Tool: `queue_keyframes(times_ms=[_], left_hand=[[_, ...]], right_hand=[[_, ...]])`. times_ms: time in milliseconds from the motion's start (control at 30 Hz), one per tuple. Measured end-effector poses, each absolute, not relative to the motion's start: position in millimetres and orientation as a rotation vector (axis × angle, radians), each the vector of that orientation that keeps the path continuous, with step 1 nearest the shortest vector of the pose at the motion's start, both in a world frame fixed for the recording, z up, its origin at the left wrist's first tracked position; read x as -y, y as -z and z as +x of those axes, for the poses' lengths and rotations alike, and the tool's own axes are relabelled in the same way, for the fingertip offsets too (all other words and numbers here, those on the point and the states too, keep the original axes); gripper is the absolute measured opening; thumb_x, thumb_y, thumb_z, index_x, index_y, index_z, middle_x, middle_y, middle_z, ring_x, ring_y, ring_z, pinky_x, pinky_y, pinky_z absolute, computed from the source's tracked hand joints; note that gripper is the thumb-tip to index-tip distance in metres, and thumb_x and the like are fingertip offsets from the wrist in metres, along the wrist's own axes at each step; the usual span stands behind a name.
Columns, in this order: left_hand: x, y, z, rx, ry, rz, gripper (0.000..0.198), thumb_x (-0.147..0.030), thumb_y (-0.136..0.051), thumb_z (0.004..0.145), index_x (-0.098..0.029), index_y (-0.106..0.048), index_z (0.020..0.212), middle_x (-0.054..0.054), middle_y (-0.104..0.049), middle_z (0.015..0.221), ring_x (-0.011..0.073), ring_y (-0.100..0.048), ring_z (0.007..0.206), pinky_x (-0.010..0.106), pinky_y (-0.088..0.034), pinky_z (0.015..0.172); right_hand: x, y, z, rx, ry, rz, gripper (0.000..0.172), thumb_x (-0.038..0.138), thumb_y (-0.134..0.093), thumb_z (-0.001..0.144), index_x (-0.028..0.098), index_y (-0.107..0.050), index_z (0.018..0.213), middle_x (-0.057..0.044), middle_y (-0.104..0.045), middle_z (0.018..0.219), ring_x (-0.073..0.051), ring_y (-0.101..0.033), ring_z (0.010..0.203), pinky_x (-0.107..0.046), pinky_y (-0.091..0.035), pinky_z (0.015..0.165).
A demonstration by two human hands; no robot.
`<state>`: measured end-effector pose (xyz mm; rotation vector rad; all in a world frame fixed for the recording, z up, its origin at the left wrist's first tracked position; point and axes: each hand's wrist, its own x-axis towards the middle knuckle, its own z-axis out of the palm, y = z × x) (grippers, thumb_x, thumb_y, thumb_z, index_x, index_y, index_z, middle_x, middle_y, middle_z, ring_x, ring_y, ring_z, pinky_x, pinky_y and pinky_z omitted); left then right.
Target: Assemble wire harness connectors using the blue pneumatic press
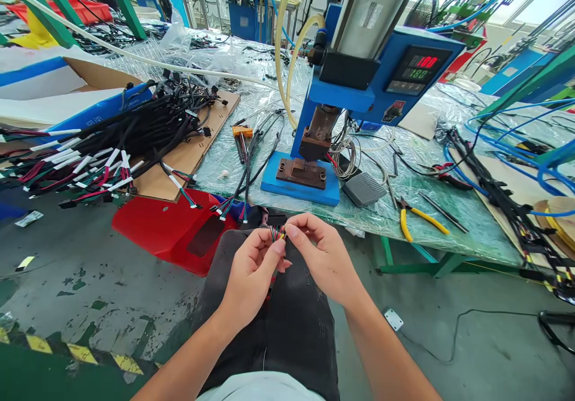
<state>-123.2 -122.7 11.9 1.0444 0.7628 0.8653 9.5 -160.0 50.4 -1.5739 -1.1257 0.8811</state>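
Above my lap, my left hand [254, 266] pinches a bundle of thin coloured wires [275, 233], a yellow one among them. Close beside it on the right, my right hand [321, 257] has thumb and forefinger closed on the tip of a wire; the small dark end there is too fine to name. A black connector [275, 219] shows just beyond my fingertips, at the table's edge. More of the wires hang below my left hand, partly hidden by it.
A blue press [309, 143] with a lit display stands ahead. Yellow-handled pliers [422, 218] and a grey pedal [363, 189] lie on the film-covered table to its right. Black cable harnesses [157, 120] pile on cardboard at left. A red plastic bin [155, 224] sits below.
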Motion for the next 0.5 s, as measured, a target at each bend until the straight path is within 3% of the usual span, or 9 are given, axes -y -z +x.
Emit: queue_keyframes(times_ms=[133, 233, 367, 500], left_hand=[[120.6, -4.1, -124.0, -0.788, -0.91, 1.151, 0.015, -0.03, -0.074, 0.081, -0.02, -0.066, 0.09, -0.001, -0.064, 0.08, 0.0122, -0.063, 0.076, 0.022, -0.055, 0.072], [115.9, -1.5, -125.7, -0.827, -0.956, 1.132, 0.014, -0.029, -0.075, 0.081, -0.02, -0.067, 0.088, 0.001, -0.07, 0.083, 0.0147, -0.068, 0.079, 0.025, -0.056, 0.074], [109.4, -5.0, -127.7, -0.824, -0.936, 1.064, 0.018, -0.033, -0.076, 0.079, -0.019, -0.069, 0.088, 0.004, -0.074, 0.085, 0.0185, -0.072, 0.082, 0.03, -0.058, 0.08], [107.1, -9.6, -126.0, -0.75, -0.813, 0.995, 0.023, -0.038, -0.076, 0.078, -0.017, -0.069, 0.084, 0.002, -0.072, 0.077, 0.0163, -0.07, 0.071, 0.029, -0.059, 0.073]], right_hand=[[163.4, -50.0, 9.2, 1.019, -0.887, -1.528, 0.024, 0.043, -0.06, 0.091, 0.02, -0.065, 0.088, -0.001, -0.066, 0.084, -0.015, -0.06, 0.077, -0.026, -0.05, 0.07], [166.6, -51.9, 10.9, 1.018, -0.854, -1.507, 0.028, 0.046, -0.054, 0.095, 0.021, -0.067, 0.093, -0.004, -0.068, 0.091, -0.017, -0.062, 0.083, -0.028, -0.052, 0.075], [167.4, -55.8, 13.8, 1.065, -0.807, -1.497, 0.031, 0.044, -0.053, 0.096, 0.025, -0.065, 0.117, -0.006, -0.069, 0.11, -0.019, -0.064, 0.097, -0.034, -0.052, 0.087], [161.0, -58.6, 14.9, 1.139, -0.787, -1.473, 0.04, 0.035, -0.058, 0.095, 0.029, -0.056, 0.134, -0.005, -0.064, 0.125, -0.02, -0.061, 0.109, -0.035, -0.05, 0.095]])
